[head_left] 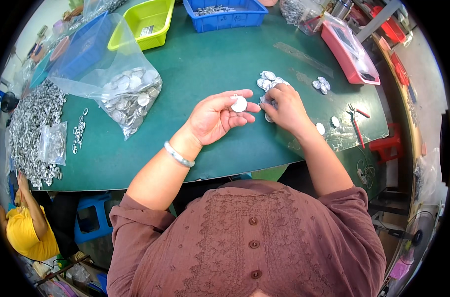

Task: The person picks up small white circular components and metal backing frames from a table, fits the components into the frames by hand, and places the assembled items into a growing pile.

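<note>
A round silver pendant (pixel 239 104) with a small loop at its top rests against the fingers of my left hand (pixel 209 118), which grips it palm up. Just to the right, my right hand (pixel 289 110) has its fingers curled down onto a small pile of similar silver pendants (pixel 268 79). What its fingertips pinch is hidden. A smaller cluster of round pieces (pixel 321 85) lies farther right. Nearer my right forearm are two scalloped discs, one white (pixel 320 128) and one dark-centred (pixel 335 122).
A clear bag of round discs (pixel 131 94) stands left on the green table (pixel 200 64). A large heap of metal parts (pixel 32 128) fills the far left. Red-handled pliers (pixel 357 129) lie right. Yellow-green (pixel 160 29), blue (pixel 225 22) and pink (pixel 341 49) bins line the back. A person in yellow (pixel 32 230) sits left.
</note>
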`<state>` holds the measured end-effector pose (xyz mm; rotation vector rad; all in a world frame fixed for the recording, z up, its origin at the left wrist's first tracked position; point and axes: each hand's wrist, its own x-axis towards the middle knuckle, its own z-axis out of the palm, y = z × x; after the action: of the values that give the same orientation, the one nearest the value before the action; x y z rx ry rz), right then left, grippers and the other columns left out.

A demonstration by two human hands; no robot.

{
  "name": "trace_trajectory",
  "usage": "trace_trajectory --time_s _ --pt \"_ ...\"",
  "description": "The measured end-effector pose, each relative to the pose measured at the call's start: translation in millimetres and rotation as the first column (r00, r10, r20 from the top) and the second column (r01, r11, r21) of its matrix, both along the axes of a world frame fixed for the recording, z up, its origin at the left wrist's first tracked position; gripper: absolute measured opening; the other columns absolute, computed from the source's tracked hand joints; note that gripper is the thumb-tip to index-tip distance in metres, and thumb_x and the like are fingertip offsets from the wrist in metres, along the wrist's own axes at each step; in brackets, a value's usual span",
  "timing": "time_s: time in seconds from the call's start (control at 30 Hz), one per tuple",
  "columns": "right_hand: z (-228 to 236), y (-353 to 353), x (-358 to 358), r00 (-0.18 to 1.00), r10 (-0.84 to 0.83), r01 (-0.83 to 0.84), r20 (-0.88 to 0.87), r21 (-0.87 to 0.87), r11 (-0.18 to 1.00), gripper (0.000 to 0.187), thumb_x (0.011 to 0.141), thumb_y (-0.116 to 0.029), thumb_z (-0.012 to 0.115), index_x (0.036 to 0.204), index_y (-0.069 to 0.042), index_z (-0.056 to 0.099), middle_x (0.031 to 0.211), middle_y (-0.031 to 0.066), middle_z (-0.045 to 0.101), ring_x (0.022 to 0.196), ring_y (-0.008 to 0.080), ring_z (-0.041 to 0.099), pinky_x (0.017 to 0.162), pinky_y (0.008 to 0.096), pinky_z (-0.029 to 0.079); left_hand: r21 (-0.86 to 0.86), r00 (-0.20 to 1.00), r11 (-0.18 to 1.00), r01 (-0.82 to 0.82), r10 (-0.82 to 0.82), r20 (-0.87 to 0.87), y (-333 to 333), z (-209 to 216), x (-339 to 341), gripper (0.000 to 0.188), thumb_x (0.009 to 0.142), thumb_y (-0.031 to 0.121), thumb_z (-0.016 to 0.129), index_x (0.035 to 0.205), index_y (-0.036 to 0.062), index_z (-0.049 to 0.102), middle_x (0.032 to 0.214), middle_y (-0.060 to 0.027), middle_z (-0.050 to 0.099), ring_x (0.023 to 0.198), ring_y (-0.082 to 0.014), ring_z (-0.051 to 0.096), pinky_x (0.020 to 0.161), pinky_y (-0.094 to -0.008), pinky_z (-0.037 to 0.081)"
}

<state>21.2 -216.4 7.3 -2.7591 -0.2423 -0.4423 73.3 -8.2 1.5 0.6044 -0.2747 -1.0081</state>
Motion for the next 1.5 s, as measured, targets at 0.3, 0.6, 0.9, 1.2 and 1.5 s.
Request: trace_trajectory --time_s 0.3,0.6,0.9,1.2,1.5 --pt "21.9 27.1 -13.1 0.973 0.11 0.102 -0.204 0.803 0.587 0.013 0.079 -0.013 0.058 0.084 -0.001 0.059 0.071 0.0003 0.056 0.062 0.0062 0.048 0.055 0.0204 0.039 0.048 0.982 0.981 -0.185 0.183 0.043 -4.1 8.0 -9.2 0.04 0.09 0.014 0.039 0.126 -0.0019 0.034 0.119 -0.0187 0.047 0.111 -0.0251 0.046 0.095 -0.0369 0.037" --pt "21.1 47.7 -13.2 0.931 0.23 0.192 -0.283 0.917 0.349 0.017 0.079 -0.015 0.06 0.085 0.001 0.06 0.074 0.0004 0.058 0.063 0.0054 0.049 0.056 0.0192 0.04 0.063 0.959 0.965 -0.255 0.244 0.144 -11.6 7.1 -16.7 0.041 0.09 0.015 0.04 0.127 -0.0005 0.034 0.124 -0.0164 0.043 0.11 -0.0213 0.046 0.094 -0.0339 0.036" --pt "15.5 40.6 -14.1 0.924 0.214 0.247 -0.316 0.923 0.295 0.014 0.079 -0.014 0.058 0.082 -0.001 0.061 0.069 0.0005 0.057 0.061 0.0062 0.048 0.056 0.0192 0.039 0.269 0.747 0.871 -0.411 0.152 0.648 -7.2 0.2 -19.9 0.033 0.089 0.012 0.038 0.118 -0.0001 0.048 0.093 -0.0031 0.055 0.083 -0.0097 0.048 0.074 -0.0234 0.04" --pt "18.6 38.1 -17.8 0.894 0.281 0.298 -0.35 0.931 0.212 0.012 0.08 -0.014 0.057 0.081 -0.002 0.06 0.068 0.001 0.056 0.06 0.0065 0.048 0.056 0.0192 0.04 0.28 0.878 0.913 -0.297 0.146 0.456 -5.7 8.2 -22.5 0.032 0.088 0.013 0.039 0.114 -0.0008 0.051 0.08 -0.0002 0.053 0.069 -0.0076 0.045 0.062 -0.0197 0.038" --pt "18.8 35.6 -22.6 0.899 0.3 0.242 -0.319 0.933 0.267 0.017 0.077 -0.017 0.062 0.078 0.0 0.059 0.067 0.001 0.055 0.058 0.006 0.047 0.053 0.0188 0.039 0.305 0.903 0.917 -0.256 0.114 0.414 -9.6 8.9 -25.6 0.031 0.088 0.013 0.042 0.115 -0.0004 0.05 0.08 -0.0018 0.054 0.069 -0.0087 0.048 0.061 -0.0201 0.041"
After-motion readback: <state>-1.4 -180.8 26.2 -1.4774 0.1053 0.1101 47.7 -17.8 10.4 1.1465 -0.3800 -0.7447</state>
